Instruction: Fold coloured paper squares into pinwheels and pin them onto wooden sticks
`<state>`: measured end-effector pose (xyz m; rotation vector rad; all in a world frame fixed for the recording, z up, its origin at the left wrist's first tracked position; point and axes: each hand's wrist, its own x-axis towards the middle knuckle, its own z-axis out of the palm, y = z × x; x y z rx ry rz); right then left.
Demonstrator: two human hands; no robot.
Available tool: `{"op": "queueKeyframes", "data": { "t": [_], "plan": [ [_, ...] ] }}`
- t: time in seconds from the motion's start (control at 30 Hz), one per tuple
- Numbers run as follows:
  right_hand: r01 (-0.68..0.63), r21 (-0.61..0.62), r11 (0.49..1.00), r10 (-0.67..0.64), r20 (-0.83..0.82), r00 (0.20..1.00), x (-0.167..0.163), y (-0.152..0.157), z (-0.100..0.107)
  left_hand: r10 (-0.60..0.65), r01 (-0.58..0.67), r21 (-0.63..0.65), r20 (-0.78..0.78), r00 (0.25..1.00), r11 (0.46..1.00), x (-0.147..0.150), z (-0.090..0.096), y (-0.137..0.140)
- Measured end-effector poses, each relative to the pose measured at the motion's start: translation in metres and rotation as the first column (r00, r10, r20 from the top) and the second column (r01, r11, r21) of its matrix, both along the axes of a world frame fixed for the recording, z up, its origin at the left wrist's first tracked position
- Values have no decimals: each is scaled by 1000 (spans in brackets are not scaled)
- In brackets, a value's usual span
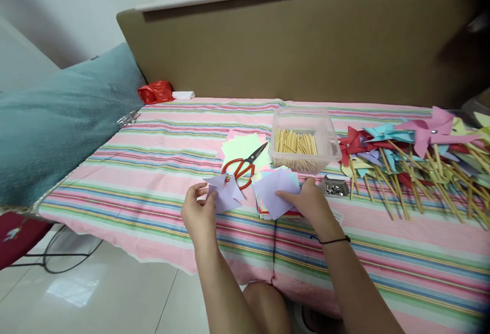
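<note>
My left hand (199, 211) pinches a purple paper piece (225, 196) by its left edge; its corners are slit and some flaps stand up. At the stack of coloured paper (264, 212), my right hand (308, 198) has its thumb over a purple paper sheet (273, 193) lying askew on top. The fingers' undersides are hidden. Red-handled scissors (245, 165), blades spread a little, rest just beyond the left hand on pale green and pink sheets (241, 145).
A clear plastic box (325, 140) holds many short wooden sticks (294, 142). Beside it is a small box of metal fasteners (335, 187). Finished paper pinwheels (432, 132) pile up on the right. A red plastic bag (156, 92) lies at the back left on the striped cloth (153, 170).
</note>
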<state>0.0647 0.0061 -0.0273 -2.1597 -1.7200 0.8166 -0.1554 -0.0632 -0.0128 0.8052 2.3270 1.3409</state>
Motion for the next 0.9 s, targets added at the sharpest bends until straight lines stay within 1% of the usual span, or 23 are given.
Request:
{"op": "queueKeyframes", "data": {
  "t": [0.03,0.1,0.17,0.23,0.33,0.4,0.47,0.53,0.6,0.67,0.73,0.8,0.9],
  "plan": [
    [-9,7,1000,8,43,999,-1,-1,1,-28,22,119,53,998,993,1,2,-1],
    [-36,21,999,34,105,994,-2,-3,2,-107,54,292,169,980,955,4,7,-4],
    [-58,23,998,55,116,992,-2,-4,2,-146,41,379,253,956,924,5,10,-6],
    [-61,13,998,59,97,994,0,-4,1,-122,5,386,279,952,922,5,10,-7],
    [-52,3,999,52,61,997,1,-2,-1,-74,-7,315,244,967,949,0,4,-9],
    [-57,28,998,56,50,997,1,-1,-2,-60,7,259,198,978,966,-4,-3,-9],
    [-60,56,997,58,52,997,1,1,-3,-20,-7,196,137,990,981,-7,-9,-9],
    [-54,46,998,51,47,998,1,3,-4,33,-41,110,69,997,993,-10,-14,-9],
    [-39,0,999,39,16,999,3,4,-6,82,-82,-24,-20,996,996,-11,-18,-10],
    [-35,-35,999,33,-36,999,4,5,-7,100,-122,-183,-126,987,976,-12,-21,-12],
    [-29,-50,998,25,-82,996,4,5,-7,78,-136,-312,-190,979,940,-12,-23,-13],
    [-19,-55,998,13,-107,994,3,5,-5,45,-121,-378,-204,978,918,-11,-23,-13],
    [14,-34,999,-18,-118,993,0,3,-4,20,-100,-404,-196,980,910,-8,-22,-11]
  ]
}}
